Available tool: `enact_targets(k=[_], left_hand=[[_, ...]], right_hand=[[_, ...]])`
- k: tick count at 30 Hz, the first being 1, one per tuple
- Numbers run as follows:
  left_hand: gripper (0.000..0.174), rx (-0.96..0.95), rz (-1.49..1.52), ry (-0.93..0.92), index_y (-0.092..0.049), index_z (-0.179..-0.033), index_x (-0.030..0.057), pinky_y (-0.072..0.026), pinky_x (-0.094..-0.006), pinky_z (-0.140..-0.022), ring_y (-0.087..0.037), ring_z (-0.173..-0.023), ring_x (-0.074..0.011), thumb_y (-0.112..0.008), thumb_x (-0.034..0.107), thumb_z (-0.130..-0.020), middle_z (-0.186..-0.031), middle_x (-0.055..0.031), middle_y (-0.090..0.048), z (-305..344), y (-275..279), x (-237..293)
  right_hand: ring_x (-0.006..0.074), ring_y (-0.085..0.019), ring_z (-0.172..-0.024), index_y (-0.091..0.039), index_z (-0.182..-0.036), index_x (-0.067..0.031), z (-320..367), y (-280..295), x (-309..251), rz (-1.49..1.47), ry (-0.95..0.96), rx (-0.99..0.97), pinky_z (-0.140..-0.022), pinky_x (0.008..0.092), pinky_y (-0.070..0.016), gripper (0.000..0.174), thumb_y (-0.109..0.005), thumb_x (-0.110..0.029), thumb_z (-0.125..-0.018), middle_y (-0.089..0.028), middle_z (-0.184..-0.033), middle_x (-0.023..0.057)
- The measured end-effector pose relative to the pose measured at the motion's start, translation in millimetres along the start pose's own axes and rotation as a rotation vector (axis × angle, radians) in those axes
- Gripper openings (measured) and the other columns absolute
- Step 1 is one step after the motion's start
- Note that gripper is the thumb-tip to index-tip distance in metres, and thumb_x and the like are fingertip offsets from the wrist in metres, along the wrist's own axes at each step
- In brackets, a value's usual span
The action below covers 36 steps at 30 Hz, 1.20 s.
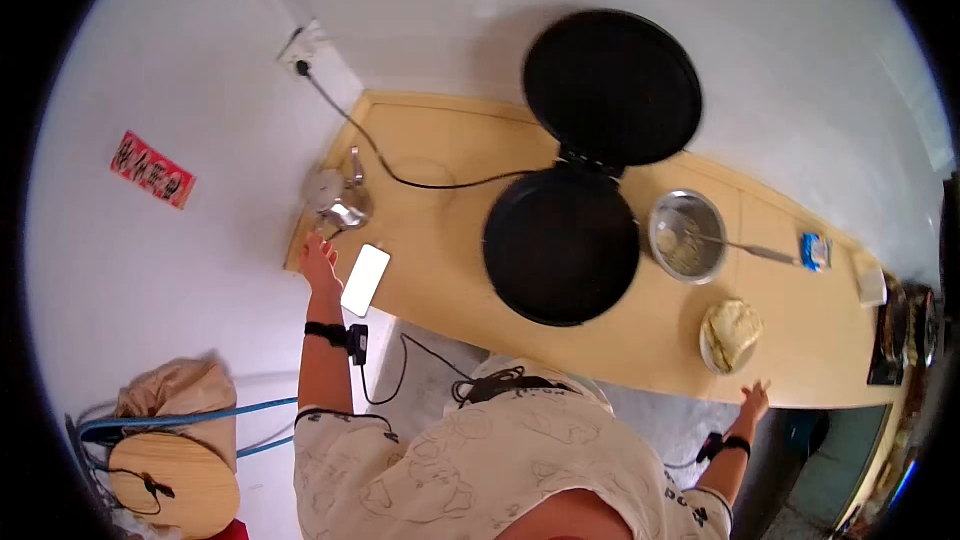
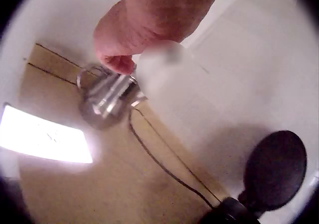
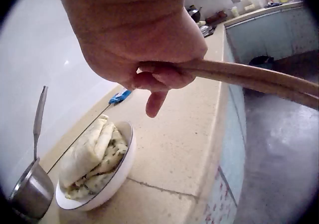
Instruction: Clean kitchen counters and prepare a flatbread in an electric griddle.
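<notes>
In the head view my left hand [image 1: 320, 262] is at the left end of the counter, beside a shiny metal kettle [image 1: 350, 208]. A whitish translucent thing [image 2: 169, 84] overlaps the fingers' edge in the left wrist view; whether the hand grips it I cannot tell. My right hand [image 3: 144, 49] is over the counter's front edge, fingers curled round a long brown wooden stick [image 3: 239, 74] with a lengthwise groove; one finger points down. Close by, a white bowl [image 3: 122, 169] holds a folded piece of pale dough [image 3: 87, 151] with green flecks.
A round black electric griddle [image 1: 560, 250] stands with its lid [image 1: 612, 90] raised; its cord runs to a wall socket. Beside it are a metal bowl [image 1: 655, 240] with a long-handled utensil [image 1: 765, 252] and a blue packet [image 1: 815, 251]. A lit phone [image 1: 366, 280] lies near the front edge.
</notes>
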<state>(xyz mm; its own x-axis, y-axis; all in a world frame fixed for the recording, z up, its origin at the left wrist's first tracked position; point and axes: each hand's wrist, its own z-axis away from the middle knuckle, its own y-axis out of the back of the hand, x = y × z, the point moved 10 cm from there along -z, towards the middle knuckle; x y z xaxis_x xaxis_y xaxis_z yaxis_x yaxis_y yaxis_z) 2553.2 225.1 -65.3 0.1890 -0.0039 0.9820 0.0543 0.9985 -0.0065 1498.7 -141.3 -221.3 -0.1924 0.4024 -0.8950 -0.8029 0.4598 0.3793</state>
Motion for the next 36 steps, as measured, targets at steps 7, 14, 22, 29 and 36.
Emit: enact_targets(k=[7, 14, 22, 29, 36], left_hand=[[0.043, -0.014, -0.202, 0.265, -0.050, -0.108, 0.0140, -0.0401, -0.0377, -0.081, -0.046, -0.100, -0.0202, -0.058, 0.046, -0.081, -0.106, -0.0038, -0.050, -95, 39, -32], [0.042, -0.439, 0.081, 0.401, -0.047, -0.115, 0.0086, -0.0452, -0.0445, -0.085, -0.052, -0.097, -0.0267, -0.054, 0.039, -0.087, -0.114, -0.0078, -0.049, -82, -17, -86], [0.038, -0.436, 0.340, 0.328, -0.048, -0.113, 0.0013, -0.0491, -0.0360, -0.085, -0.056, -0.093, -0.0263, -0.055, 0.030, -0.088, -0.110, -0.0120, -0.053, -89, -27, -81], [0.036, -0.564, 0.275, 0.293, -0.048, -0.112, -0.0027, -0.0501, -0.0351, -0.085, -0.057, -0.098, -0.0259, -0.053, 0.025, -0.089, -0.112, -0.0148, -0.055, -74, -35, -39], [0.026, -0.847, 0.111, 0.203, -0.052, -0.100, -0.0013, -0.0505, -0.0384, -0.085, -0.061, -0.092, -0.0285, -0.048, 0.022, -0.090, -0.105, -0.0170, -0.058, -8, -80, 26]], right_hand=[[0.0141, -0.051, -0.057, -0.059, -0.102, 0.0037, 89, 27, 10, 0.215, -0.078, 0.143, -0.055, 0.0294, -0.0384, 0.040, -0.056, -0.033, -0.087, -0.063, -0.068, 0.0107], [0.0146, -0.051, -0.062, -0.059, -0.099, 0.0038, 153, 24, 8, 0.145, -0.081, 0.164, -0.062, 0.0298, -0.0386, 0.038, -0.056, -0.031, -0.086, -0.063, -0.069, 0.0106], [0.0082, -0.032, -0.038, -0.060, -0.093, -0.0036, 155, 37, 27, 0.089, -0.031, 0.206, -0.035, 0.0275, -0.0215, 0.031, -0.058, -0.033, -0.082, -0.062, -0.067, 0.0075], [0.0096, -0.037, -0.042, -0.060, -0.087, -0.0003, 150, 52, 49, -0.066, -0.006, 0.293, -0.040, 0.0271, -0.0283, 0.024, -0.060, -0.023, -0.080, -0.061, -0.065, 0.0076], [0.0125, -0.051, -0.057, -0.064, -0.093, -0.0014, 191, 35, 6, 0.245, -0.088, 0.217, -0.058, 0.0276, -0.0394, 0.030, -0.058, -0.029, -0.081, -0.065, -0.068, 0.0086]])
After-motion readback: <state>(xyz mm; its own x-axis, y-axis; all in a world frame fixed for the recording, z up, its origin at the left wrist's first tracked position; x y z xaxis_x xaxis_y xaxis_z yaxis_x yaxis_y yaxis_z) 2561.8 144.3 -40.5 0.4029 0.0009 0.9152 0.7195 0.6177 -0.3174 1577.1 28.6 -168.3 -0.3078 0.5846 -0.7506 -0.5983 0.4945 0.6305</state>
